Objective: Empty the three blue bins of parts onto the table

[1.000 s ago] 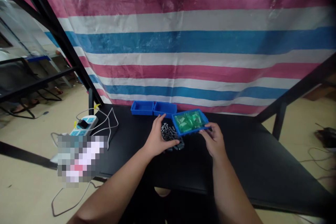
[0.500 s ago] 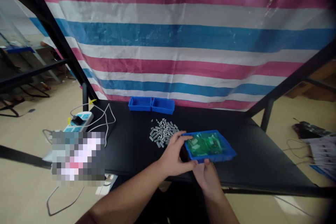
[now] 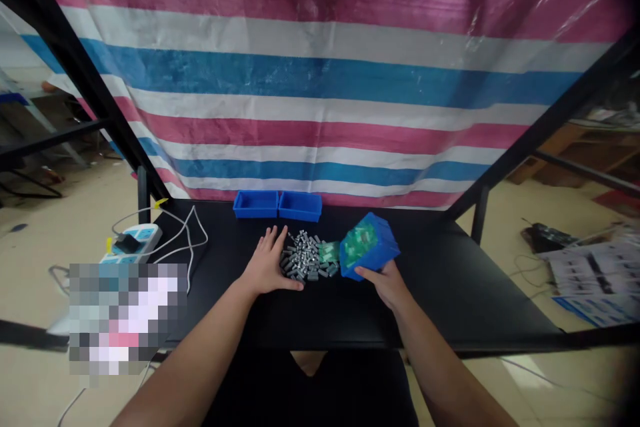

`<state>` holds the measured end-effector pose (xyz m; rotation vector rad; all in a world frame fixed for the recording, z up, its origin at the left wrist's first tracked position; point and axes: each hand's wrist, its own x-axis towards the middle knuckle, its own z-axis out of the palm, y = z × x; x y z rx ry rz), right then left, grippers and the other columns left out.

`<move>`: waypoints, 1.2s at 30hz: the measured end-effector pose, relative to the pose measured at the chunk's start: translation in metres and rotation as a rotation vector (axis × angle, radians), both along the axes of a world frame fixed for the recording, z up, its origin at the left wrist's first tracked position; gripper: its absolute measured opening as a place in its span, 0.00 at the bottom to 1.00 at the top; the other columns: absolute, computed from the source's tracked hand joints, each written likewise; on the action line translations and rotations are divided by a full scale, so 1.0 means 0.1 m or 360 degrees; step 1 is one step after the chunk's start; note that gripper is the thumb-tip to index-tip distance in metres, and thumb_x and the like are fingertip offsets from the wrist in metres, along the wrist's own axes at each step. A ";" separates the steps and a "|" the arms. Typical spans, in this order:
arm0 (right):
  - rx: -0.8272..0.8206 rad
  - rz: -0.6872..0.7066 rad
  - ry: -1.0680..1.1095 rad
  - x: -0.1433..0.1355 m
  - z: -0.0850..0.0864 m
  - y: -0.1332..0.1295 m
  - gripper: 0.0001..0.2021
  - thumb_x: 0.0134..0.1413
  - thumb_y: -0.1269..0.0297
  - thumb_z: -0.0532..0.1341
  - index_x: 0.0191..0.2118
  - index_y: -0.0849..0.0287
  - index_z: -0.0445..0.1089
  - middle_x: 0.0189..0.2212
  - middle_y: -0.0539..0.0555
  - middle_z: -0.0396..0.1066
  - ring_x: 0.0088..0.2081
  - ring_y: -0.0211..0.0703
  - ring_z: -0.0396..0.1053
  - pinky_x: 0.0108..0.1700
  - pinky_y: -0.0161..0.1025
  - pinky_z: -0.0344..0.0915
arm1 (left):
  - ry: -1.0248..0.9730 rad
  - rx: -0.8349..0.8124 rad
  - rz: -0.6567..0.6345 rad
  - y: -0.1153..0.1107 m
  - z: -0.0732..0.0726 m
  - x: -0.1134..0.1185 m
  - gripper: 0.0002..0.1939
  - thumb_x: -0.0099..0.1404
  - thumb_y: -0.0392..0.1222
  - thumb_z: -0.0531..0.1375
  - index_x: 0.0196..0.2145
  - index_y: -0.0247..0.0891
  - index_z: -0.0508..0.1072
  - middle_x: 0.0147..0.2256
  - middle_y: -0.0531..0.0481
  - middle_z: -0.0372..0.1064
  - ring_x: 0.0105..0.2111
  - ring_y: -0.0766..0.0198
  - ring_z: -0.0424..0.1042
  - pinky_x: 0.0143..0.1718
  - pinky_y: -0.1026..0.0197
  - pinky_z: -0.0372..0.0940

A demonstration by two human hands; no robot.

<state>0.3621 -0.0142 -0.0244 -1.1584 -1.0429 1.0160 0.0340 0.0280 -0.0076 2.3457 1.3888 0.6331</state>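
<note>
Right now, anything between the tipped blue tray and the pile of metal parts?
Nothing visible. The right hand tilts the blue tray toward the pile of metal parts, and green pieces spill out into the gap. The left hand rests flat at the pile's far side, not between them.

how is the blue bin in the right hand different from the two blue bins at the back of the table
The blue bin in the right hand is tipped on its side, opening toward the pile of small grey parts; the two back bins sit flat and upright. The held bin shows green pieces spilling out; what the back bins contain cannot be seen. The held bin is gripped; the back pair stands untouched, side by side. All three are blue plastic trays.
</note>
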 end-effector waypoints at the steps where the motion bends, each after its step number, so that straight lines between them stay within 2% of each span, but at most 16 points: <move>1: -0.0001 0.0064 -0.0079 0.00 0.04 0.05 0.44 0.33 0.64 0.78 0.61 0.52 0.65 0.48 0.55 0.77 0.49 0.57 0.76 0.55 0.60 0.71 | 0.0040 -0.0001 -0.0017 0.03 -0.01 0.00 0.76 0.39 0.73 0.69 0.73 0.37 0.36 0.71 0.26 0.34 0.70 0.32 0.32 0.66 0.30 0.41; 4: 0.0063 0.0269 -0.0279 -0.04 0.18 0.19 0.55 0.31 0.67 0.79 0.68 0.49 0.56 0.56 0.58 0.72 0.54 0.58 0.73 0.55 0.58 0.71 | 0.0124 0.0021 -0.0027 0.08 -0.03 0.03 0.76 0.38 0.75 0.68 0.73 0.37 0.38 0.70 0.27 0.39 0.70 0.33 0.36 0.66 0.31 0.39; 6: 0.0139 0.0379 -0.0390 -0.09 0.25 0.25 0.57 0.32 0.67 0.78 0.70 0.47 0.52 0.61 0.59 0.66 0.58 0.58 0.69 0.57 0.58 0.70 | 0.0146 0.0045 -0.0033 0.08 -0.06 0.04 0.75 0.39 0.76 0.67 0.73 0.37 0.39 0.70 0.29 0.42 0.70 0.34 0.38 0.67 0.32 0.38; 11: 0.0325 0.0483 -0.0723 -0.20 0.46 0.33 0.54 0.35 0.64 0.78 0.69 0.45 0.54 0.65 0.58 0.60 0.64 0.60 0.60 0.63 0.61 0.61 | 0.0114 0.0116 -0.0033 0.07 -0.10 0.04 0.73 0.40 0.76 0.66 0.72 0.34 0.44 0.69 0.29 0.46 0.70 0.35 0.42 0.67 0.34 0.38; 16: 0.0337 0.0451 -0.0942 -0.15 0.66 0.39 0.51 0.33 0.62 0.78 0.66 0.44 0.60 0.64 0.58 0.61 0.65 0.63 0.59 0.67 0.64 0.52 | 0.0051 0.0051 -0.0061 0.07 -0.08 0.01 0.75 0.39 0.76 0.67 0.72 0.34 0.41 0.69 0.29 0.47 0.70 0.37 0.45 0.68 0.35 0.37; 19: 0.0390 0.0331 -0.0730 -0.01 0.57 0.46 0.51 0.34 0.64 0.78 0.67 0.45 0.58 0.65 0.58 0.60 0.64 0.61 0.59 0.66 0.62 0.56 | 0.0012 0.0038 -0.0094 0.07 -0.06 -0.01 0.74 0.39 0.75 0.68 0.72 0.37 0.41 0.69 0.30 0.46 0.70 0.38 0.45 0.68 0.34 0.36; 22: 0.0403 -0.0028 -0.0305 0.15 0.30 0.57 0.51 0.37 0.63 0.76 0.67 0.45 0.53 0.63 0.57 0.63 0.60 0.56 0.66 0.61 0.58 0.64 | 0.0002 0.0028 -0.0149 0.07 -0.05 -0.02 0.73 0.39 0.74 0.68 0.72 0.40 0.41 0.69 0.32 0.46 0.70 0.38 0.44 0.68 0.33 0.35; 24: 0.0307 -0.0258 -0.0074 0.25 0.10 0.64 0.47 0.37 0.59 0.76 0.64 0.48 0.57 0.56 0.56 0.70 0.54 0.54 0.72 0.59 0.59 0.66 | -0.0005 0.0015 -0.0168 0.07 -0.05 -0.03 0.73 0.40 0.75 0.68 0.72 0.41 0.40 0.70 0.33 0.45 0.70 0.39 0.42 0.68 0.33 0.34; 26: 0.0237 -0.0347 0.0052 0.31 -0.04 0.71 0.44 0.35 0.60 0.77 0.61 0.50 0.61 0.50 0.54 0.74 0.51 0.52 0.73 0.60 0.58 0.65 | -0.0014 0.0000 -0.0171 0.06 -0.04 -0.04 0.72 0.40 0.76 0.67 0.72 0.42 0.40 0.71 0.34 0.43 0.71 0.39 0.41 0.68 0.33 0.34; 28: 0.0212 -0.0375 0.0161 0.33 -0.08 0.78 0.43 0.34 0.61 0.77 0.59 0.50 0.63 0.48 0.51 0.75 0.50 0.50 0.74 0.61 0.57 0.64 | -0.0008 -0.0022 -0.0173 0.07 -0.03 -0.05 0.70 0.41 0.76 0.67 0.72 0.43 0.42 0.71 0.35 0.41 0.71 0.39 0.40 0.68 0.33 0.33; 32: 0.0193 -0.0440 0.0286 0.34 -0.02 0.98 0.45 0.32 0.61 0.78 0.60 0.51 0.61 0.46 0.52 0.75 0.48 0.49 0.75 0.59 0.57 0.66 | 0.0028 -0.0065 -0.0175 0.07 -0.01 -0.05 0.65 0.44 0.74 0.67 0.71 0.46 0.48 0.71 0.37 0.40 0.71 0.40 0.41 0.68 0.33 0.32; 34: 0.0256 -0.0526 0.0241 0.35 0.00 1.07 0.52 0.28 0.63 0.79 0.63 0.50 0.57 0.50 0.53 0.74 0.50 0.50 0.74 0.58 0.57 0.67 | 0.0040 -0.0068 -0.0173 0.07 0.00 -0.04 0.62 0.45 0.72 0.68 0.70 0.47 0.49 0.71 0.38 0.40 0.71 0.40 0.41 0.68 0.33 0.32; 36: 0.0313 -0.0584 0.0206 0.37 -0.01 1.14 0.61 0.27 0.64 0.79 0.68 0.46 0.47 0.54 0.54 0.70 0.51 0.50 0.72 0.57 0.56 0.69 | 0.0050 -0.0070 -0.0180 0.07 0.02 -0.04 0.61 0.45 0.69 0.70 0.70 0.49 0.50 0.72 0.39 0.40 0.71 0.41 0.42 0.68 0.32 0.32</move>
